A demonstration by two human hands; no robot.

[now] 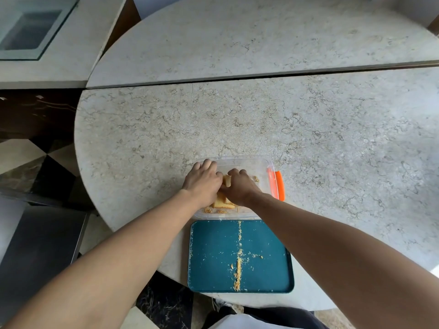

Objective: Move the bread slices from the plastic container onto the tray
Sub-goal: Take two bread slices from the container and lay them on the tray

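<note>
Beyond the crumb-strewn tray (213, 257), both hands reach into the container (247, 162), the left hand (202, 181) and right hand (238, 188) curled around the bread (222, 203) that lies inside it.

A teal tray (213, 257), streaked down its middle with a line of pale golden crumbs (238, 264), is seen at 6 o'clock. Golden-yellow bread slices (222, 202) are held in a clear container (247, 162); an orange lid (279, 185) is set at its 3 o'clock. The table (261, 124) is grey, veined with beige.
</note>
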